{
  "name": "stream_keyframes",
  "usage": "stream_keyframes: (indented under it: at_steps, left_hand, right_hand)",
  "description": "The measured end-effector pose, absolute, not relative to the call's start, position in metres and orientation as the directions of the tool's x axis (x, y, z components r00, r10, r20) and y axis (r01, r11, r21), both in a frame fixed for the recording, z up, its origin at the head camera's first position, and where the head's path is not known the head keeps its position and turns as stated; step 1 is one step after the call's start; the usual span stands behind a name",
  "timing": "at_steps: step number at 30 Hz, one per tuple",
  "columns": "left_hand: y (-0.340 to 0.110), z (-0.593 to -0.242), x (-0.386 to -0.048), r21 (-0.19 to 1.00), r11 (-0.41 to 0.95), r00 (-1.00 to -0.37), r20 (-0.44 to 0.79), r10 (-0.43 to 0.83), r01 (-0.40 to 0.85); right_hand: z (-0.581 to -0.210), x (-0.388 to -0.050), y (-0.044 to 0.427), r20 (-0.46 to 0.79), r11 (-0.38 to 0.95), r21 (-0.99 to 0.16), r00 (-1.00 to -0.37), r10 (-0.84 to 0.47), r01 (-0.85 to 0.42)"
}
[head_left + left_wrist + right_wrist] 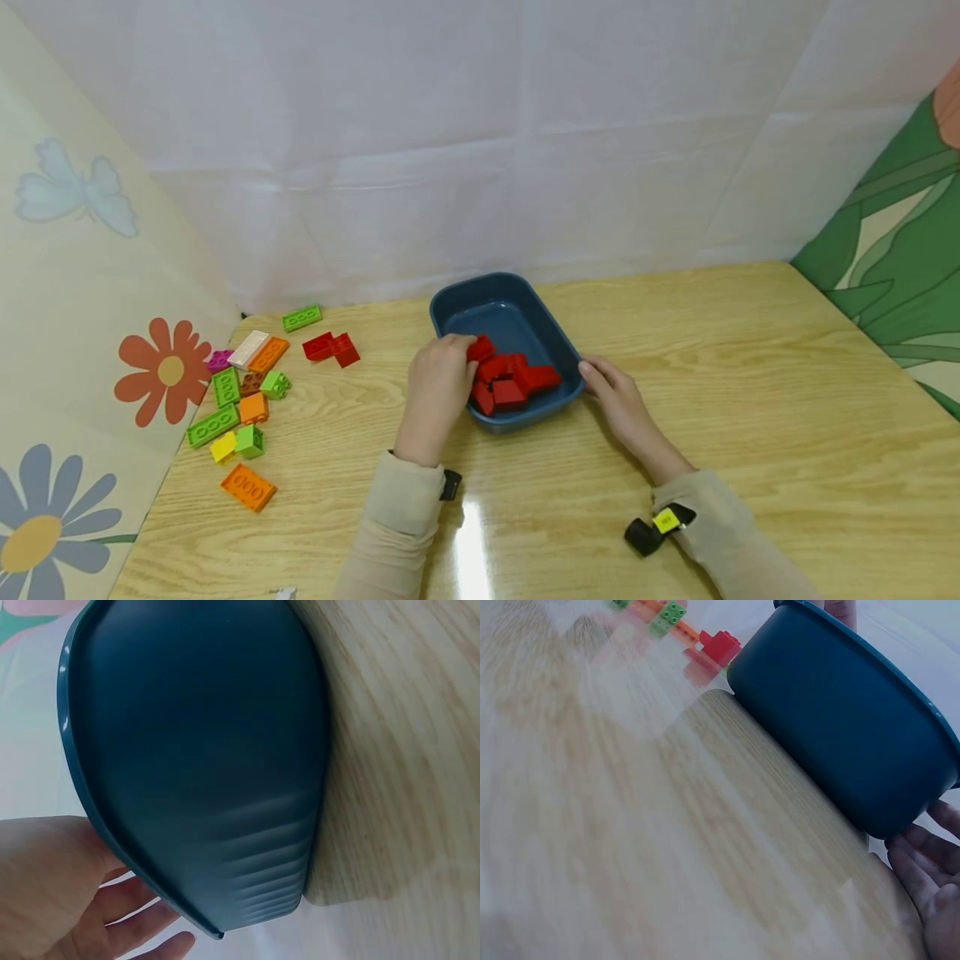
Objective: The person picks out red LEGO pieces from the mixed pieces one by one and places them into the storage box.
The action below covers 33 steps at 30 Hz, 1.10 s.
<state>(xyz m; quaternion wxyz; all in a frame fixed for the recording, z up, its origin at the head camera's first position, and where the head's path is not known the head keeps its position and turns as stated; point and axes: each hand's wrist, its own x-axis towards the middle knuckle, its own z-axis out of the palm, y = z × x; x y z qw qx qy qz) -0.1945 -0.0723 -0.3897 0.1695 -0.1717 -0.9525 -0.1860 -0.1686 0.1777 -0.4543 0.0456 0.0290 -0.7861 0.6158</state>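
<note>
A dark blue plastic tray (pixel 501 317) sits on the table with several red toy bricks (pixel 510 395) heaped in its near end. My left hand (pixel 438 387) reaches over the tray's left rim and pinches a red brick (pixel 481 348) between thumb and index finger. In the left wrist view, the tray wall (pixel 202 750) hides the brick, and the other fingers (pixel 139 926) hang loosely apart. My right hand (pixel 618 408) grips the tray's right side near the front corner. Its fingers (pixel 922 859) touch the outer wall low down in the right wrist view.
Two red bricks (pixel 332 348) lie left of the tray. Farther left are several loose bricks in green, orange, yellow, brown, white and magenta, among them an orange brick (pixel 249 487) nearer the front. A white cloth (pixel 480 167) hangs behind the table; decorated panels flank it.
</note>
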Motion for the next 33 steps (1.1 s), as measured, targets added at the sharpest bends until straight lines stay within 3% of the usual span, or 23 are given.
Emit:
stream_keyframes:
  at_steps: [20, 33]
  left_hand:
    - [-0.0720, -0.3898, -0.1941, 0.265, 0.873, -0.870, 0.403, 0.285, 0.409]
    - [-0.0700, -0.3817, -0.1943, 0.341, 0.838, -0.882, 0.365, 0.299, 0.425]
  right_hand:
    - [-0.4537, -0.1688, 0.1772, 0.093, 0.231, -0.969, -0.996, 0.014, -0.087]
    - [-0.4535, -0.1689, 0.1769, 0.093, 0.220, -0.971, -0.996, 0.007, -0.089]
